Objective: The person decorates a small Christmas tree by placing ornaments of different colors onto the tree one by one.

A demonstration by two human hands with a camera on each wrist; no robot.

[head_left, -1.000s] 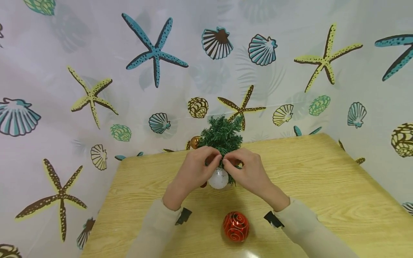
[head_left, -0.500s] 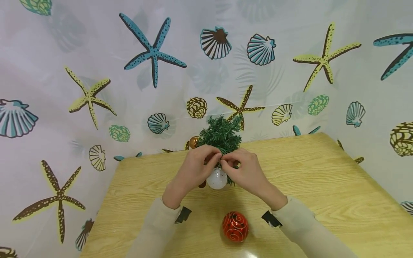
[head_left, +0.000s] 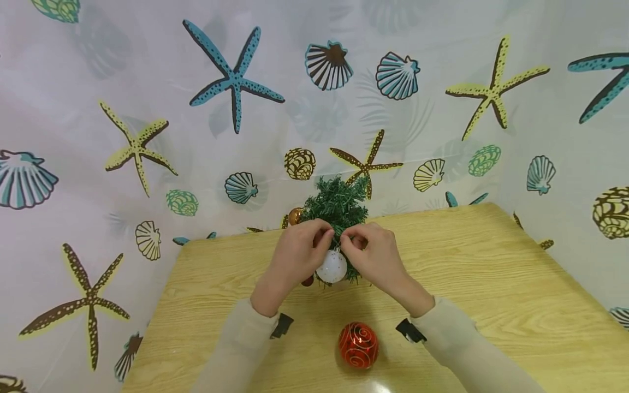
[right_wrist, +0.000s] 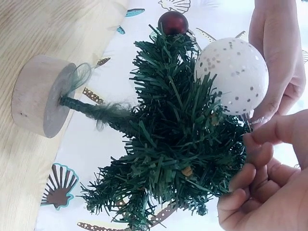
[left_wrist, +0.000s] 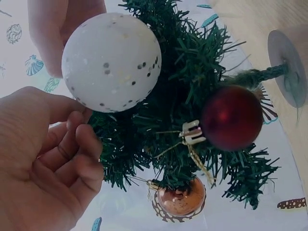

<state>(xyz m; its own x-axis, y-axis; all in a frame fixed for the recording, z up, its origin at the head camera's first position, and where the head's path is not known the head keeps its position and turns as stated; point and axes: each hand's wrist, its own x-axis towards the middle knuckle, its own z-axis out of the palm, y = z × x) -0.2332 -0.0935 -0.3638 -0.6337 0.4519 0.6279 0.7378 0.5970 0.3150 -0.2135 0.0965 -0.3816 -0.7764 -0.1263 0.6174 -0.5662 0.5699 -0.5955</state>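
A white Christmas bauble (head_left: 332,266) with glittery dots hangs at the front of a small artificial Christmas tree (head_left: 339,202). Just above it, my left hand (head_left: 298,248) and right hand (head_left: 375,252) meet with their fingertips close together. Thumb and forefinger of my right hand (right_wrist: 269,173) pinch at the thin string by the bauble's cap (right_wrist: 247,115). My left hand (left_wrist: 57,154) also pinches at the string, its fingertips partly hidden behind the bauble. A dark red bauble (left_wrist: 232,118) and an orange-gold bauble (left_wrist: 182,196) hang on the tree.
On the wooden table (head_left: 491,284), a red bauble with gold swirls (head_left: 358,345) lies in front of the tree, between the forearms. The tree stands on a round wooden base (right_wrist: 45,96). A curtain with starfish and shells (head_left: 314,109) surrounds the back and sides.
The white bauble has risen slightly and turned, with its cap now showing between the hands. The fingertips of both hands have moved a little apart. The red swirled bauble stays put.
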